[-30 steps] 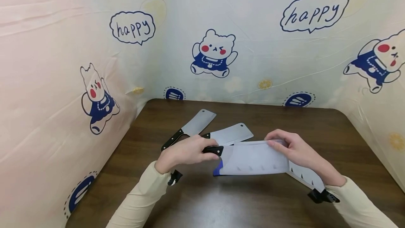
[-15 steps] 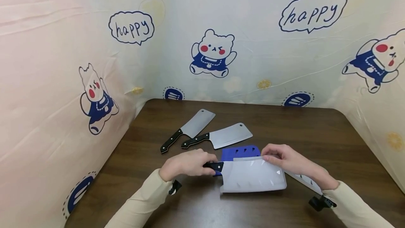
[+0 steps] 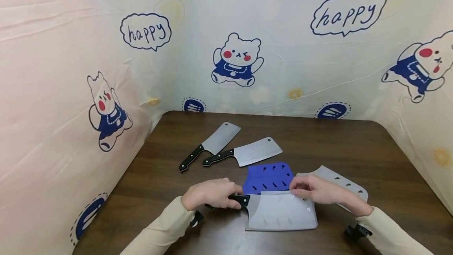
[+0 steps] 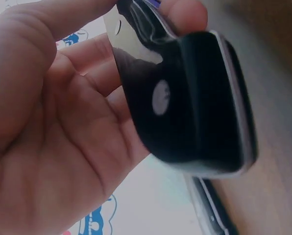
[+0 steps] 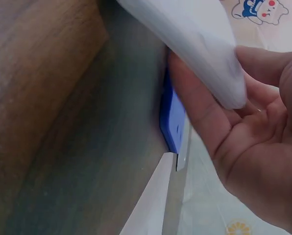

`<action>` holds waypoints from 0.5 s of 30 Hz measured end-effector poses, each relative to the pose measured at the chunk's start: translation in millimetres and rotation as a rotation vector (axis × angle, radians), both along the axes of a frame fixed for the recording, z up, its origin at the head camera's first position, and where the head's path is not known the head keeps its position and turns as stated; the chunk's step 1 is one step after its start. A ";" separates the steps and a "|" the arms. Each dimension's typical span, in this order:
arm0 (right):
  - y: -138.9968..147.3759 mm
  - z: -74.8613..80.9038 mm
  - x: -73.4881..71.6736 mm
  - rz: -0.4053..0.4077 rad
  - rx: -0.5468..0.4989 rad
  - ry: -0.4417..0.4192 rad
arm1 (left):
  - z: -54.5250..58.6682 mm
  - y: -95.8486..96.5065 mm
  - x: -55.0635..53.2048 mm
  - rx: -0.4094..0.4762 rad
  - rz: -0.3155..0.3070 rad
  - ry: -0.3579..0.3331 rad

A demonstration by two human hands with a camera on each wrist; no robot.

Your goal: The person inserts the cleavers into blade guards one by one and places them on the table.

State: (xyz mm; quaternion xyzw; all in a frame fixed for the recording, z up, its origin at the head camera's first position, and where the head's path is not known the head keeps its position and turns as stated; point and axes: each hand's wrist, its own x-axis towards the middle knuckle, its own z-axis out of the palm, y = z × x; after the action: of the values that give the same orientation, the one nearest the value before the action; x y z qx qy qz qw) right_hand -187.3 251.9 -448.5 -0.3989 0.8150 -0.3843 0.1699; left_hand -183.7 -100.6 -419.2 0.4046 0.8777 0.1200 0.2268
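Observation:
Near the front of the table lies a cleaver whose blade sits inside a white blade cover [image 3: 283,211]. My left hand [image 3: 212,194] pinches its black handle [image 3: 243,199]; the riveted handle end [image 4: 205,103] fills the left wrist view. My right hand [image 3: 315,188] pinches the far top corner of the white cover, thumb on one side and fingers on the other, as the right wrist view also shows. Just behind the covered blade is a blue blade cover [image 3: 267,178] with small slots. A second slotted white cover [image 3: 336,180] lies beyond my right hand, partly hidden by it.
Two bare cleavers with black handles lie farther back: one cleaver [image 3: 223,137] at the left, another cleaver [image 3: 258,152] in the middle. The brown wooden table [image 3: 339,141] is enclosed by a printed curtain [image 3: 283,50] behind and on both sides.
Both hands have moved toward the front of the table, bringing the covered cleaver down and nearer. The blue cover and the second white cover have come into fuller view behind it.

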 end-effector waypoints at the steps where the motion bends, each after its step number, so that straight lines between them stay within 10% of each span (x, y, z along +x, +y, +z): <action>1: -0.1 -1.0 -0.2 0.017 0.002 -0.006 | -0.9 0.1 0.7 -0.003 0.003 -0.008; 15: 8.8 21.1 1.6 0.035 0.187 -0.206 | 6.7 -1.6 -1.4 0.034 -0.009 0.020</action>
State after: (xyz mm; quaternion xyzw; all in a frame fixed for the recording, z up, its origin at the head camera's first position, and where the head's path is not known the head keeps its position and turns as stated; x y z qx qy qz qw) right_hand -185.6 260.6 -427.3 -0.3541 0.8184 -0.3425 0.2958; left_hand -185.1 -102.3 -412.5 0.4137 0.8759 0.1297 0.2116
